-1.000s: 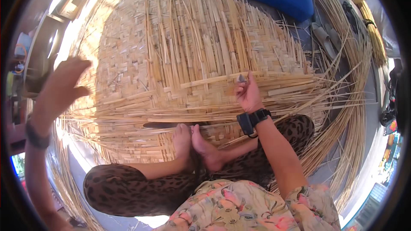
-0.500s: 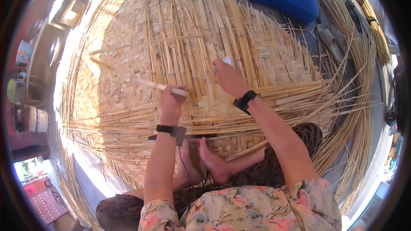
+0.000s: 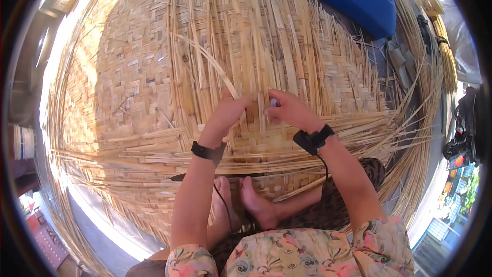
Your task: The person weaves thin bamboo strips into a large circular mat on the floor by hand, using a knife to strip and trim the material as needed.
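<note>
A large mat woven from pale flat strips [image 3: 138, 87] spreads before me, with loose upright strips lying along its middle. Over it, my left hand [image 3: 225, 115] is closed on a pale reed strip [image 3: 211, 60], whose free length arches up and to the left. Just to the right, my right hand [image 3: 293, 112] hangs low over the loose strips, fingers curled inward. Something small and bluish-white [image 3: 274, 103] shows at those fingers; its kind is unclear. A narrow gap separates the two hands.
Near my bare feet [image 3: 256, 202] lies a dark, pointed, flat thing [image 3: 178, 177], partly covered. A bundle of long reeds [image 3: 417, 138] curves along the right side. At the far right stands a blue plastic container [image 3: 359, 0], with grey slippers [image 3: 397, 56] below it.
My left hand has moved up and right, the strip swinging to point farther away. My right hand has come down and slightly right. The view has shifted a little.
</note>
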Tool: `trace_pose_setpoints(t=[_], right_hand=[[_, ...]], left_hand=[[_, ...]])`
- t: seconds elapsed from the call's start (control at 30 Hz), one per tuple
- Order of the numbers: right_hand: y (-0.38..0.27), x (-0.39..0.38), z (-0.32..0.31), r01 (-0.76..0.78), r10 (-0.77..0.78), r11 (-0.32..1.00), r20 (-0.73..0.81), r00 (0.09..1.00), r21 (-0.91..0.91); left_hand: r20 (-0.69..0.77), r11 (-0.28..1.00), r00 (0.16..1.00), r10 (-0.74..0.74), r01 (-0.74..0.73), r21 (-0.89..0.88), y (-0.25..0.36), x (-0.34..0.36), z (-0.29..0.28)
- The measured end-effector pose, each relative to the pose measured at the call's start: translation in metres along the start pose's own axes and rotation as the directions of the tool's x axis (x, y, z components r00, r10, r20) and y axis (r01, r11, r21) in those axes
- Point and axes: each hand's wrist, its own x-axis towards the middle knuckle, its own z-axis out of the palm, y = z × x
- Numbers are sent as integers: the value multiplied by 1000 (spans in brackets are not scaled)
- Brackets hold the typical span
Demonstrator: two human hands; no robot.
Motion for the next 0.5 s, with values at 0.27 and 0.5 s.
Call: trace_pose_setpoints(t=[0.27, 0.5], right_hand=[[34, -10, 22, 165, -105, 948, -223, 969, 271], [-16, -3, 10, 231, -112, 759, -227, 967, 609]], left_hand=[[-26, 999, 999, -34, 33, -15, -11, -34, 1], [-55, 999, 998, -37, 37, -13, -7, -44, 7]])
